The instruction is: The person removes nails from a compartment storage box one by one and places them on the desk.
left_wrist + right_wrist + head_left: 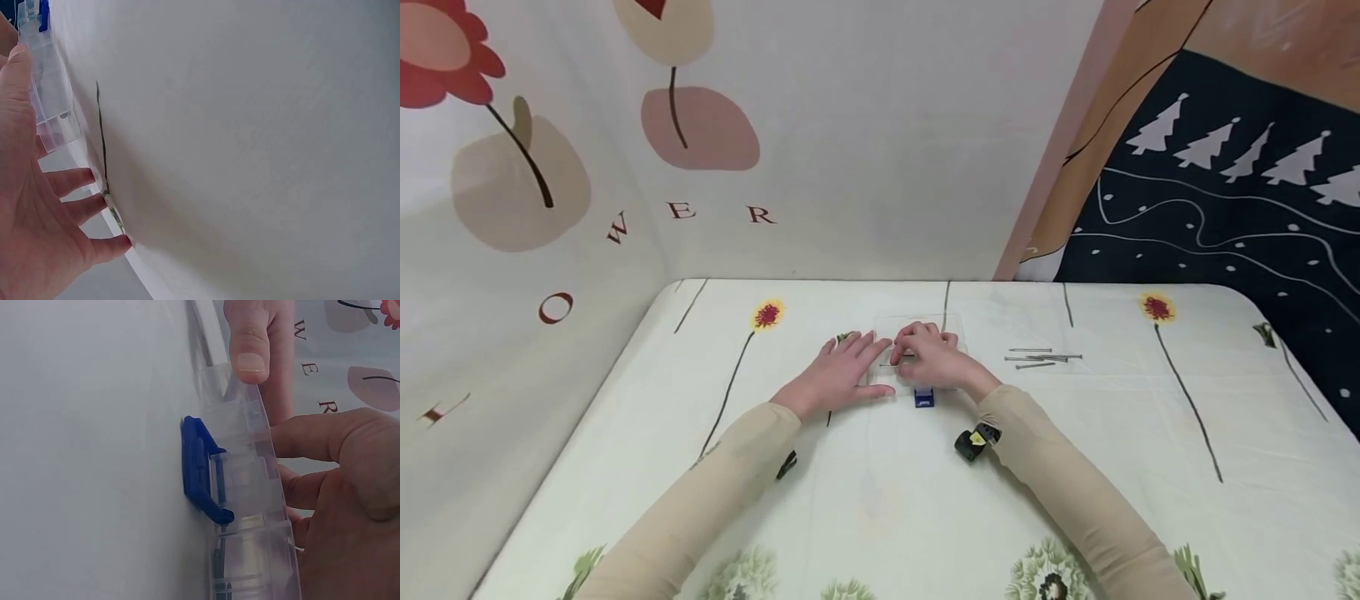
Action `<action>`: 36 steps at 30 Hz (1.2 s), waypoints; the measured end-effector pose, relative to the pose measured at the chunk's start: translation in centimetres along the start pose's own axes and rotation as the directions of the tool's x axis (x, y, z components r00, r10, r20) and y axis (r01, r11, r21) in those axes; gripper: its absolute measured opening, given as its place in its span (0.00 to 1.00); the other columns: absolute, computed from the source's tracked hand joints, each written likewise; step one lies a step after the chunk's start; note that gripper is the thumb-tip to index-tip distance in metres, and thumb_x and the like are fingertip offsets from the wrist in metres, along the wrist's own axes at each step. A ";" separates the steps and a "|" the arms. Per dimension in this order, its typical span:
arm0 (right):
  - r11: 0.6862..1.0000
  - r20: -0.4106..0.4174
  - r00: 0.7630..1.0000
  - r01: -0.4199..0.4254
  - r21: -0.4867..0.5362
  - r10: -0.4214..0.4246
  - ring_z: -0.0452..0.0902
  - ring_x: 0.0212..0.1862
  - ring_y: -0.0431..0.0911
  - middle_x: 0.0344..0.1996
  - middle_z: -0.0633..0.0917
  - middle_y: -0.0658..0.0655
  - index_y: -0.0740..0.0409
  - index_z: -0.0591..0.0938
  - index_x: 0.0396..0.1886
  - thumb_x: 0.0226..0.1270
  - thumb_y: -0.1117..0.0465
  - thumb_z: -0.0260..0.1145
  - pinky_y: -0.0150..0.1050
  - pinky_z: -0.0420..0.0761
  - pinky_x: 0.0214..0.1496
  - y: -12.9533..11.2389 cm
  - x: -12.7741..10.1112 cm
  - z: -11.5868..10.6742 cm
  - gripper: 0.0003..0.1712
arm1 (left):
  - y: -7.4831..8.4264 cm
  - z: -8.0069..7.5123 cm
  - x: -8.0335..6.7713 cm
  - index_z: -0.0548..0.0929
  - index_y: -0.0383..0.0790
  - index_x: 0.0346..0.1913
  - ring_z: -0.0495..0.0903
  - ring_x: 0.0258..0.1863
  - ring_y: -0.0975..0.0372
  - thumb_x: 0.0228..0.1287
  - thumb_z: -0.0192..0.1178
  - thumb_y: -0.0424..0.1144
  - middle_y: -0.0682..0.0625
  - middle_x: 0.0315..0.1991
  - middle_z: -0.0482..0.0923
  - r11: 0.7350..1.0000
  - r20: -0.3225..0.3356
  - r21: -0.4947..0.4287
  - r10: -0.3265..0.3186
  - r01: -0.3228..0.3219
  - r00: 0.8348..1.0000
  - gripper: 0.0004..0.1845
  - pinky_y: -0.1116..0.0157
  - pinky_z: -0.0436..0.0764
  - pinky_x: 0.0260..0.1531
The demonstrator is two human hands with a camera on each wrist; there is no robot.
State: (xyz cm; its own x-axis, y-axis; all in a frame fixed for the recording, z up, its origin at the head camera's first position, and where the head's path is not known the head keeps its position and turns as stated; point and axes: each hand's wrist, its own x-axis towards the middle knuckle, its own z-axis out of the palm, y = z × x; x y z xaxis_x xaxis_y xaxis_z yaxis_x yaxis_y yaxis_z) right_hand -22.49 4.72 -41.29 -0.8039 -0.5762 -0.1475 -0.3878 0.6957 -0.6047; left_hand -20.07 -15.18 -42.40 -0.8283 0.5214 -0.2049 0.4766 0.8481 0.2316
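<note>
While both hands rest on a clear plastic box [917, 358] with a blue latch [924, 398], the box is kept flat on the flowered surface [880, 500]. The left hand [842, 375] is laid open, fingers straight; the right hand [936, 357] is curled over the lid. Loose nails [1041, 357] are seen nearby, to the right.

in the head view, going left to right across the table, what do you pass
yellow flower print → left hand → right hand on the clear box, its blue latch at the near edge → loose nails → second yellow flower print
</note>
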 end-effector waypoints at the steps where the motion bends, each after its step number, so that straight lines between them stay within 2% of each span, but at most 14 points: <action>1: 1.000 0.001 1.000 0.002 -0.002 -0.002 0.56 0.66 0.57 0.60 0.70 0.58 0.50 0.82 0.36 0.64 0.62 0.65 0.63 0.47 0.63 0.0 0.0 0.0 0.02 | 0.0 0.0 0.0 0.53 0.45 0.76 0.47 0.73 0.44 0.66 0.50 0.67 0.38 0.75 0.49 1.000 0.001 0.003 -0.001 0.001 1.000 0.45 0.37 0.49 0.64; 11: 0.999 0.000 0.999 0.036 -0.016 -0.036 0.56 0.64 0.57 0.59 0.69 0.58 0.50 0.79 0.33 0.63 0.61 0.64 0.61 0.50 0.61 0.1 0.0 0.2 0.02 | 0.0 0.0 -0.1 0.54 0.44 0.76 0.48 0.73 0.44 0.66 0.51 0.66 0.38 0.74 0.50 1.000 -0.009 -0.005 0.006 -0.006 1.000 0.44 0.37 0.49 0.64; 20: 0.996 -0.048 0.997 0.067 0.051 -0.065 0.60 0.63 0.56 0.57 0.72 0.58 0.48 0.79 0.28 0.62 0.61 0.69 0.62 0.49 0.62 0.4 -0.1 0.4 0.06 | 0.0 0.0 -0.1 0.54 0.45 0.76 0.48 0.73 0.44 0.65 0.51 0.66 0.38 0.74 0.50 1.000 -0.010 -0.004 0.006 -0.006 1.000 0.45 0.37 0.49 0.64; 25: 0.988 -0.103 0.992 0.092 0.125 -0.079 0.64 0.62 0.57 0.55 0.77 0.57 0.49 0.80 0.30 0.62 0.63 0.69 0.62 0.50 0.63 0.9 -0.2 0.3 0.05 | 0.1 0.0 0.0 0.53 0.45 0.76 0.48 0.73 0.44 0.65 0.50 0.67 0.39 0.75 0.50 1.000 -0.003 0.000 -0.002 0.002 1.000 0.45 0.38 0.49 0.65; 32: 0.956 -0.180 0.980 0.131 0.264 -0.085 0.70 0.61 0.54 0.49 0.82 0.54 0.53 0.84 0.35 0.62 0.64 0.68 0.64 0.49 0.66 1.5 -0.6 0.1 0.03 | 0.0 0.2 0.0 0.53 0.45 0.77 0.48 0.73 0.44 0.65 0.50 0.68 0.39 0.75 0.50 1.000 -0.007 -0.001 -0.010 0.010 1.000 0.45 0.38 0.49 0.65; 36: 0.929 -0.222 0.972 0.153 0.338 -0.079 0.76 0.54 0.50 0.41 0.84 0.51 0.57 0.84 0.36 0.62 0.66 0.67 0.58 0.60 0.65 1.8 -1.0 -0.2 0.03 | -0.1 0.2 0.1 0.53 0.46 0.77 0.48 0.73 0.45 0.64 0.50 0.68 0.39 0.75 0.50 1.000 -0.008 -0.004 -0.014 0.014 1.000 0.45 0.39 0.48 0.65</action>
State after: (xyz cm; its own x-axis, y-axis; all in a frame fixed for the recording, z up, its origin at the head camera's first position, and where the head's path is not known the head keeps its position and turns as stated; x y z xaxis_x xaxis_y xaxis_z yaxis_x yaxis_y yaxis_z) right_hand -22.51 6.62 -42.07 -0.8508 -0.5197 0.0782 -0.3301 0.4128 -0.8489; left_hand -20.10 -15.19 -42.63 -0.8372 0.5087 -0.2009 0.4638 0.8549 0.2323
